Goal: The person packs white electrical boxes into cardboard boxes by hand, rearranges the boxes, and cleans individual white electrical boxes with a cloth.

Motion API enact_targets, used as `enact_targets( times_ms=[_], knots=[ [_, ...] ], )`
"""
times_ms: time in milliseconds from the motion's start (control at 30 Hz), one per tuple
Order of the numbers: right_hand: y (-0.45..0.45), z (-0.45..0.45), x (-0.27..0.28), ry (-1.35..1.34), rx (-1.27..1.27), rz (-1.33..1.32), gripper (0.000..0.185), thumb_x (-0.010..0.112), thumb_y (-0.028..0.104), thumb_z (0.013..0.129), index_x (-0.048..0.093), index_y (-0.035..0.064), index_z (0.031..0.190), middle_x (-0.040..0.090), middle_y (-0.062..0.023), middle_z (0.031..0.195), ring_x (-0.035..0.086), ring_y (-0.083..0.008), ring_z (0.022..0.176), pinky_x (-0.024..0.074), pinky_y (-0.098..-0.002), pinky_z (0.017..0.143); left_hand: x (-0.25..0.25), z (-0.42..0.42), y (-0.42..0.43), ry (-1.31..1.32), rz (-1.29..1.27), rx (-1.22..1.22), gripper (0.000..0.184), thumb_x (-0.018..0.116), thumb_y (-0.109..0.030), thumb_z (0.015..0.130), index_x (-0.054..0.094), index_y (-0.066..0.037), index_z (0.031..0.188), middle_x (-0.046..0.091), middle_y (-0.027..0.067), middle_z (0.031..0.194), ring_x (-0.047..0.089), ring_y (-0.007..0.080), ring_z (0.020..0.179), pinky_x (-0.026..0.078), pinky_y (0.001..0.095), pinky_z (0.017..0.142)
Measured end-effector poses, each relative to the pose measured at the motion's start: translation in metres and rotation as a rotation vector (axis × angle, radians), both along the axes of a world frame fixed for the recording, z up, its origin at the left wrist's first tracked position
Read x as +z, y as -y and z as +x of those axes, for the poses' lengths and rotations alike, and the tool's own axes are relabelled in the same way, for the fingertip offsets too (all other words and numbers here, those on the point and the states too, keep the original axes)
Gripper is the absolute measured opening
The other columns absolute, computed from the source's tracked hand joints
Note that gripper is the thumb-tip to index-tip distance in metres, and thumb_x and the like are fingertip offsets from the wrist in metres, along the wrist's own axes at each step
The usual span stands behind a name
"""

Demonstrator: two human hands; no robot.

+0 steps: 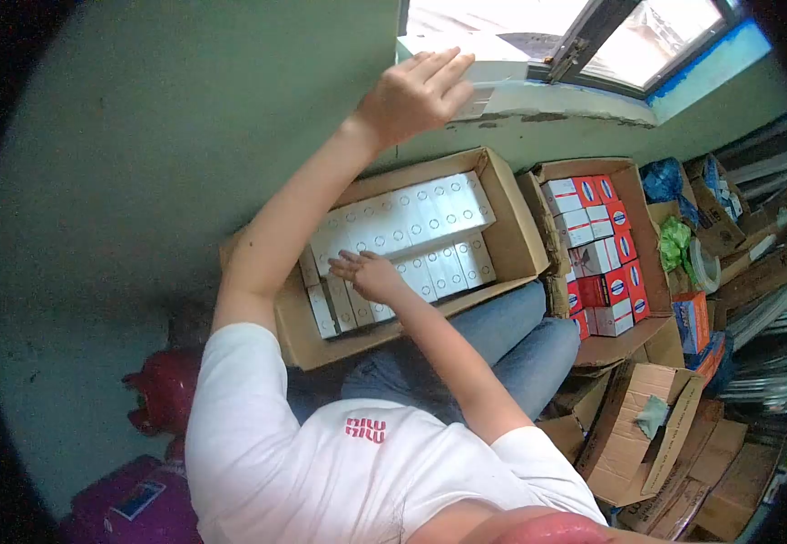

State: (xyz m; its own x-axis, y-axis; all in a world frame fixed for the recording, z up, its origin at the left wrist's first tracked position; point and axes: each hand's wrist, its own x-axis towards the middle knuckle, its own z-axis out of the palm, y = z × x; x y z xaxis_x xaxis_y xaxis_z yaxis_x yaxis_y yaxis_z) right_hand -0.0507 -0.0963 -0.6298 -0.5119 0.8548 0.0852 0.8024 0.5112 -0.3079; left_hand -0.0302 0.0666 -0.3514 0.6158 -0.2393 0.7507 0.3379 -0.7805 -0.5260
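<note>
My left hand (pixel 416 91) is raised at the windowsill, its fingers stretched out over a white box (pixel 502 60) there. I cannot tell whether the fingers touch it; the palm and thumb are hidden. My right hand (pixel 366 275) hovers over or rests on small white boxes in the open cardboard carton (pixel 516 218) before me, its fingers spread with nothing in them. The white boxes (pixel 402 222) stand in two packed rows, small round marks on their tops. The upper row looks higher than the lower one. The carton lies against my jeans-clad legs (pixel 488 335).
To the right stands a second carton (pixel 538 218) with red-and-white boxes (pixel 615 281). Beyond it are a green plastic bag (pixel 674 243), empty-looking cartons (pixel 634 426) and shiny wrapped lengths (pixel 770 354). A window (pixel 584 45) is above; a red object (pixel 165 385) and purple container (pixel 135 499) are at left.
</note>
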Motion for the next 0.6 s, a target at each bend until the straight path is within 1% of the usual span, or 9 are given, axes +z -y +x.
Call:
enact_targets(
  times_ms=[100,133,200,300,367,433,533,567,600],
  knots=[
    [0.001,-0.001,0.004,-0.028,-0.009,-0.020,0.047,0.045,0.007,0.085,0.051,0.0213,0.129,0.042,0.0022,0.141,0.036,-0.0186,0.132,0.0348,-0.0419,0.106,0.018,-0.024,0.034,0.137,-0.229,-0.127,0.020,0.072,-0.019,0.077,0.059,-0.010,0.089,0.066,0.0067,0.108,0.065,0.0189,0.098,0.055,0.0298,0.079],
    [0.001,-0.001,0.004,-0.052,-0.019,-0.014,0.045,0.043,0.008,0.086,0.052,0.0213,0.127,0.044,0.0014,0.140,0.038,-0.0197,0.131,0.0349,-0.0424,0.105,0.018,-0.037,0.047,0.191,-0.384,-0.146,0.021,0.072,-0.021,0.077,0.059,-0.011,0.088,0.066,0.0071,0.105,0.065,0.0189,0.094,0.055,0.0297,0.076],
    [-0.002,0.001,0.002,-0.066,-0.005,-0.035,0.045,0.045,0.008,0.085,0.053,0.0210,0.127,0.044,0.0018,0.140,0.040,-0.0200,0.130,0.0349,-0.0425,0.105,0.016,-0.067,0.071,0.304,-0.686,-0.187,0.023,0.074,-0.024,0.075,0.058,-0.011,0.086,0.067,0.0078,0.101,0.067,0.0188,0.088,0.056,0.0296,0.070],
    [0.000,0.000,-0.005,0.004,0.009,0.002,0.046,0.049,0.010,0.083,0.052,0.0210,0.128,0.043,0.0035,0.141,0.040,-0.0195,0.129,0.0357,-0.0415,0.104,-0.003,-0.120,0.096,0.505,-1.204,-0.198,0.025,0.076,-0.018,0.075,0.058,-0.010,0.090,0.066,0.0093,0.100,0.067,0.0165,0.082,0.056,0.0294,0.062],
    [0.000,0.001,0.007,0.027,-0.005,-0.046,0.047,0.051,0.010,0.083,0.052,0.0208,0.129,0.042,0.0044,0.141,0.039,-0.0189,0.130,0.0359,-0.0408,0.104,-0.021,-0.158,0.107,0.562,-1.377,0.041,0.026,0.075,-0.012,0.075,0.058,-0.007,0.094,0.063,0.0103,0.098,0.067,0.0146,0.083,0.055,0.0300,0.061],
    [-0.001,0.002,0.007,-0.001,0.008,-0.039,0.046,0.051,0.010,0.083,0.052,0.0201,0.128,0.043,0.0051,0.141,0.039,-0.0187,0.130,0.0372,-0.0406,0.102,-0.042,-0.192,0.113,0.472,-1.345,0.360,0.023,0.071,-0.015,0.079,0.057,-0.006,0.096,0.059,0.0093,0.099,0.067,0.0208,0.079,0.054,0.0342,0.061],
    [0.000,0.001,0.000,-0.047,0.006,0.061,0.048,0.052,0.008,0.082,0.051,0.0197,0.129,0.042,0.0054,0.141,0.038,-0.0185,0.131,0.0383,-0.0408,0.101,-0.077,-0.216,0.129,0.219,-1.142,0.803,0.020,0.067,-0.016,0.082,0.057,-0.007,0.095,0.058,0.0087,0.101,0.063,0.0256,0.084,0.052,0.0376,0.070],
    [0.000,0.001,-0.001,-0.050,0.006,0.047,0.049,0.052,0.008,0.082,0.051,0.0197,0.129,0.041,0.0056,0.142,0.038,-0.0184,0.131,0.0382,-0.0407,0.102,-0.090,-0.216,0.135,0.172,-1.173,0.857,0.018,0.060,-0.022,0.085,0.056,-0.009,0.096,0.056,0.0093,0.104,0.061,0.0321,0.087,0.052,0.0432,0.068],
    [-0.001,0.002,0.001,-0.053,0.007,0.033,0.049,0.052,0.007,0.082,0.050,0.0198,0.129,0.041,0.0057,0.142,0.037,-0.0182,0.131,0.0380,-0.0405,0.102,-0.103,-0.213,0.137,0.117,-1.206,0.916,0.017,0.059,-0.022,0.086,0.055,-0.011,0.098,0.055,0.0083,0.107,0.061,0.0326,0.088,0.052,0.0442,0.068]
  ],
)
